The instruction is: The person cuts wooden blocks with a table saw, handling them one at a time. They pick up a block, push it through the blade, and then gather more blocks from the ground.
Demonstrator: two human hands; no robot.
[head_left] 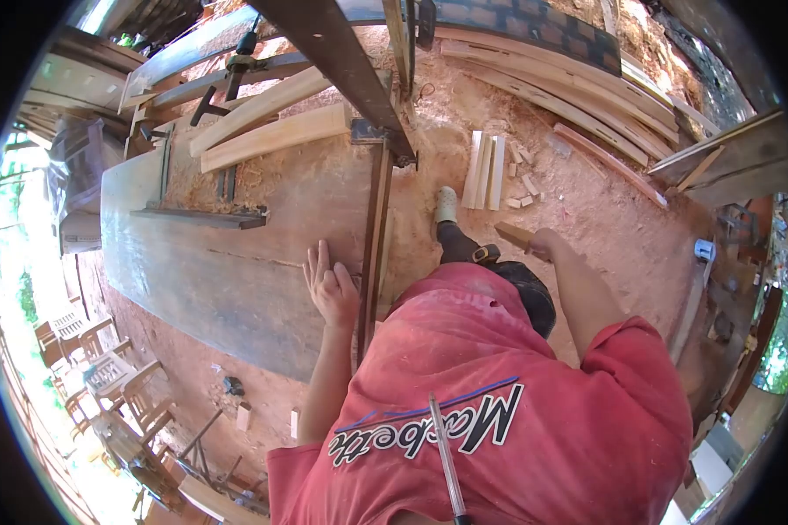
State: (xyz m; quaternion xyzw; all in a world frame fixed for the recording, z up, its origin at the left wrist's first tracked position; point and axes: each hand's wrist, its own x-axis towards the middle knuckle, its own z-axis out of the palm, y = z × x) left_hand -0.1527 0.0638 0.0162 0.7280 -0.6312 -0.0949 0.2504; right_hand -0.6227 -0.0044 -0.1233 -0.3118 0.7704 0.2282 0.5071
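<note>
My left hand is over the right part of a large wooden tabletop, near its edge. Some of its fingers are stretched out and apart, others are bent, and nothing shows in it. Whether it touches the surface is hard to tell. Out to the right, my right hand is closed on one end of a short brown wood piece, which points left above the dusty ground. A dark post-like beam runs along the tabletop's right edge.
Two pale curved boards lie at the tabletop's far side, near a clamp. Light wood strips and small offcuts lie on the ground. Long planks are stacked beyond. Wooden chairs stand at the lower left.
</note>
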